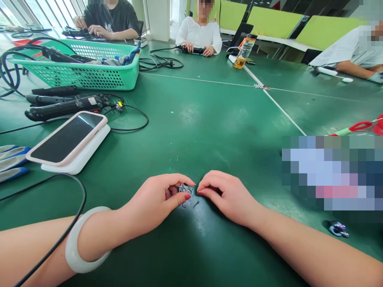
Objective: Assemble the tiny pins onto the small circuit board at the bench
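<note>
My left hand (pixel 161 199) holds a small grey-blue part (pixel 186 189) between thumb and fingers, just above the green table (pixel 191 147). Close beside it on the right, my right hand (pixel 227 195) has its thumb and index fingertip pressed together; whatever they pinch is too small to make out. A tiny gap separates the fingertips of the two hands. Small dark marks or bits (pixel 195 205) lie on the table just below the part. A pale bangle (pixel 86 239) circles my left wrist.
At the left are a phone (pixel 67 137) on a white box, black tools (pixel 66 107), gloves (pixel 12 161) and a green basket (pixel 89 75). A black cable (pixel 82 191) crosses my left forearm. A bottle (pixel 245 52) and several people are beyond. Right: a small shiny object (pixel 338 229).
</note>
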Action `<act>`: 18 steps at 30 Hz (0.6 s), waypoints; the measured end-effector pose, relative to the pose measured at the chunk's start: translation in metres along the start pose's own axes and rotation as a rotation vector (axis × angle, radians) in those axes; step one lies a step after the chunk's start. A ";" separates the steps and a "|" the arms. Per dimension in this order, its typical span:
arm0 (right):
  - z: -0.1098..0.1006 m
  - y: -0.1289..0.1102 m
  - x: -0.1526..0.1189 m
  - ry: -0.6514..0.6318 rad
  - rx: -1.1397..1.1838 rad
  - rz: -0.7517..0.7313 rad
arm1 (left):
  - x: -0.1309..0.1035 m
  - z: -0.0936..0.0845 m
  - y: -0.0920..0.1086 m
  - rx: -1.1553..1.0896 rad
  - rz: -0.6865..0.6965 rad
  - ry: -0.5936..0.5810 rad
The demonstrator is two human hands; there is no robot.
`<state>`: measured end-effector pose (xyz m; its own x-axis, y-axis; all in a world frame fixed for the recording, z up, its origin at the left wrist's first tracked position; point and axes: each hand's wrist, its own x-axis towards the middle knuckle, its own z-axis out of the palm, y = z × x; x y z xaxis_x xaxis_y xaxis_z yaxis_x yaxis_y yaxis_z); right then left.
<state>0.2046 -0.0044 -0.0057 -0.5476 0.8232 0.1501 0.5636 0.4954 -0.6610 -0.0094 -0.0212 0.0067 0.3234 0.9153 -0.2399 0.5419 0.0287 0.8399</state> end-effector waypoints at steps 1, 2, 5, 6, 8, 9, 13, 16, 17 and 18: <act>0.000 0.000 0.000 0.017 0.016 0.028 | 0.000 0.000 0.000 0.003 -0.009 -0.002; -0.001 0.000 0.001 0.028 0.029 0.050 | 0.000 0.000 0.001 0.004 -0.015 -0.004; -0.001 0.000 0.001 0.026 0.053 0.070 | 0.000 0.000 0.002 0.004 -0.020 -0.002; -0.001 0.001 0.001 0.020 0.058 0.068 | 0.001 -0.001 0.002 0.001 -0.021 -0.001; -0.001 0.001 0.001 0.020 0.068 0.065 | 0.001 -0.001 0.002 -0.007 -0.027 -0.001; -0.002 0.001 0.001 0.023 0.073 0.065 | 0.001 -0.001 0.002 -0.010 -0.032 -0.002; -0.003 0.003 0.000 -0.001 0.076 0.033 | 0.001 0.000 0.000 -0.014 -0.040 -0.010; -0.002 0.004 0.000 -0.030 0.060 -0.003 | 0.001 0.000 0.000 0.004 -0.030 -0.014; -0.002 0.003 0.000 -0.028 0.055 -0.002 | 0.001 0.000 0.000 0.011 -0.027 -0.014; -0.002 0.003 0.000 -0.021 0.051 0.007 | 0.001 0.000 0.000 0.016 -0.024 -0.013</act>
<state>0.2075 -0.0023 -0.0066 -0.5568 0.8203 0.1308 0.5353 0.4747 -0.6986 -0.0090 -0.0206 0.0063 0.3207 0.9090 -0.2663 0.5617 0.0439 0.8262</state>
